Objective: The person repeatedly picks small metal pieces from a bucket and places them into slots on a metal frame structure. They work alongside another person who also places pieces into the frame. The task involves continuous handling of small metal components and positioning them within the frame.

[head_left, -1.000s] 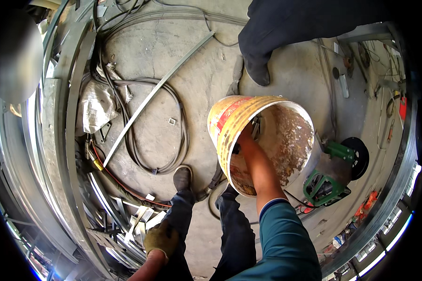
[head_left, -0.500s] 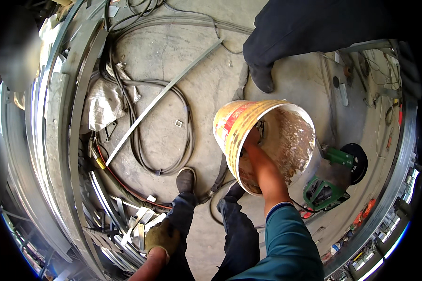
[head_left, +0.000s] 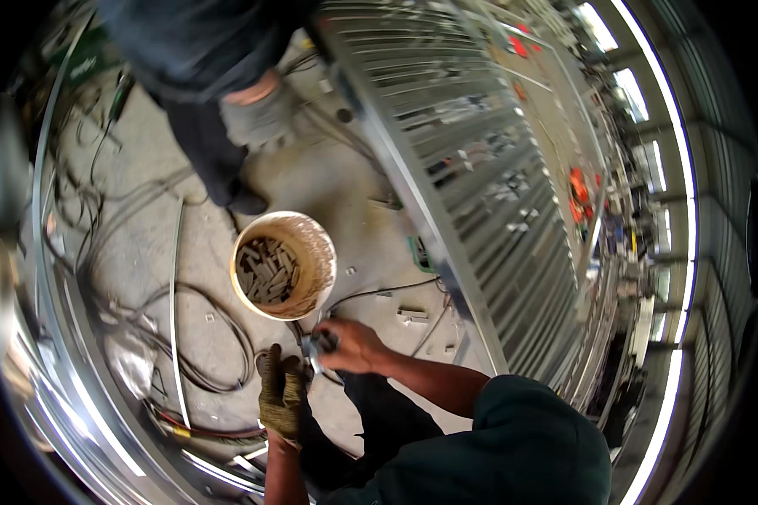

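Observation:
A round whitish bucket [head_left: 317,271] stands upright on the floor, its inner wall smeared brown. Many short grey metal pieces [head_left: 267,269] lie in its bottom. Just below the rim, my bare right hand [head_left: 354,345] is closed round a small grey-and-dark object [head_left: 322,341], too blurred to name. My left hand [head_left: 280,394] wears a brownish-green work glove, its fingers raised and partly apart beside the right hand. Nothing shows clearly in the left hand.
A co-worker's grey-gloved hand [head_left: 259,115] hangs beyond the bucket. A long metal frame with slats [head_left: 446,244] runs along the right. Black cables [head_left: 198,337] and a thin metal bar [head_left: 175,311] lie left; a small metal piece [head_left: 412,316] lies right.
The bucket has gone from tilted to upright, and my right hand is out of it with a small object. My left hand has come up beside it. The view has swung right.

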{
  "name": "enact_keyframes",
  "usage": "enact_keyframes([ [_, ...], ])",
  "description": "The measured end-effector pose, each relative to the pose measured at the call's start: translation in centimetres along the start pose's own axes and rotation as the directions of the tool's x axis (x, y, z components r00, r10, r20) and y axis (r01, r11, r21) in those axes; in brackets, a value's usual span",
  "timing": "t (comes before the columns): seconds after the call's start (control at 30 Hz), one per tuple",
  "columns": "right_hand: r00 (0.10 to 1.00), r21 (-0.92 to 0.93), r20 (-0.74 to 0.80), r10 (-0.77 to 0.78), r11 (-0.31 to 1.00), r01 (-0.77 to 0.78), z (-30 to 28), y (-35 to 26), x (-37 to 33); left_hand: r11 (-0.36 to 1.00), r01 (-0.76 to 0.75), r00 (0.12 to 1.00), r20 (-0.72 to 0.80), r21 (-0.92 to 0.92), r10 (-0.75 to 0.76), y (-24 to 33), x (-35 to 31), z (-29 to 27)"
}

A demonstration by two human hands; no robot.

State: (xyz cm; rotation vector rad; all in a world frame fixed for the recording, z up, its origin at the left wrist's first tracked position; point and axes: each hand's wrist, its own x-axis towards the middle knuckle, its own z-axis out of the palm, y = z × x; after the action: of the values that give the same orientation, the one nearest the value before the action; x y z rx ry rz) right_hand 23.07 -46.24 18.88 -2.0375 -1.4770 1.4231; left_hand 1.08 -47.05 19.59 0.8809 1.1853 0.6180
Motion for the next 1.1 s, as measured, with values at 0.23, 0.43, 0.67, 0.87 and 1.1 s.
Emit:
enact_keyframes([
  [0.23,0.996,-0.054,-0.087,0.000,0.999,-0.005,-6.2,-3.2,-19.2,0.948,0.043,0.881,0.436,0.315,-0.185,12.7,-7.4,9.7],
  [0.43,0.959,0.100,-0.281,0.031,0.995,-0.002,-13.6,1.5,-27.6,0.892,-0.077,0.865,0.475,0.445,-0.162,18.0,-11.4,22.7],
  [0.67,0.849,0.414,-0.523,0.076,0.893,0.176,-22.2,12.2,-34.7,0.879,-0.163,0.820,0.557,0.448,-0.132,16.7,-12.6,39.1],
  [0.87,0.812,0.731,-0.505,0.292,0.646,0.222,-26.1,20.4,-39.3,0.824,-0.283,0.747,0.651,0.490,-0.131,16.5,-12.0,50.0],
  [1.1,0.709,0.890,-0.408,0.575,0.424,0.168,-29.2,25.7,-42.7,0.613,-0.419,0.867,0.495,0.671,0.051,18.2,-3.6,61.9],
])
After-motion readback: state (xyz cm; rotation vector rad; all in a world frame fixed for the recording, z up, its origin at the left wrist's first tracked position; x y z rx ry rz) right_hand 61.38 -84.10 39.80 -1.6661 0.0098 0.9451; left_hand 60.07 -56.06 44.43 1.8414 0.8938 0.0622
